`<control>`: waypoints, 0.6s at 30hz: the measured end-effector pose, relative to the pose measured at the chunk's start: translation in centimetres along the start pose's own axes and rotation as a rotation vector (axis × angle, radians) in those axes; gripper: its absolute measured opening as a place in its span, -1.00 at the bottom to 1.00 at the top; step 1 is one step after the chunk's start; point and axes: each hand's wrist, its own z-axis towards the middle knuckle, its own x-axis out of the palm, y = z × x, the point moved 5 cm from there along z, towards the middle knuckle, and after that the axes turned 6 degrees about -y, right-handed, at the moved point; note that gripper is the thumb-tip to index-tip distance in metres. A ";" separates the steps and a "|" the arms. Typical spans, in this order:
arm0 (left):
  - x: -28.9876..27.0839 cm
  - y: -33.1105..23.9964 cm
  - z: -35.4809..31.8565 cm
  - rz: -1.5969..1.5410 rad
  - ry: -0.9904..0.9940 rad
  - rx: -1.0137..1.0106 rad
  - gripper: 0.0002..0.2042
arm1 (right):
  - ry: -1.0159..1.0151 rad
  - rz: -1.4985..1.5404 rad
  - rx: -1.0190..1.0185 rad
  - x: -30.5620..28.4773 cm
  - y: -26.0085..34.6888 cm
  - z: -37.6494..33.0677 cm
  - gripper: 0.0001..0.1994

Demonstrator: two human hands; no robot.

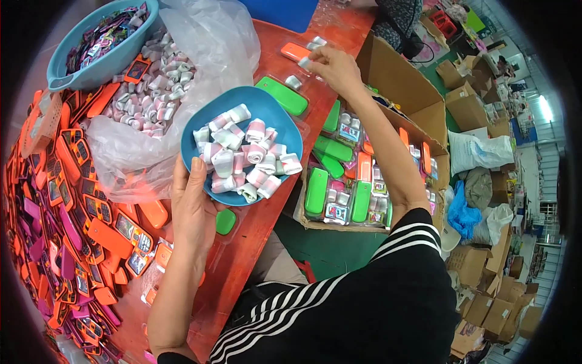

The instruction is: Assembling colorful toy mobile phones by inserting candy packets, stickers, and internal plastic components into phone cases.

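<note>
My left hand grips the near left rim of a blue bowl, thumb over the edge. In the bowl lies a heap of small white-and-pink rolled pieces. My right hand reaches to the far side of the red table, fingers pinched on one small white roll. Beside those fingertips sits an orange toy phone in a clear plastic tray, with more white rolls just past it. Nearer, a green toy phone lies in another clear tray, with one white roll next to it.
A cardboard box of packed green and orange toy phones stands right of the red table. Loose orange and purple toy phones pile up on the left. Behind them are a clear bag of rolls and a light-blue basin.
</note>
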 end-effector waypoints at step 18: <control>0.3 -0.4 -1.0 -0.004 0.011 0.034 -0.57 | 0.023 0.322 -0.569 -1.2 11.6 -5.9 -0.86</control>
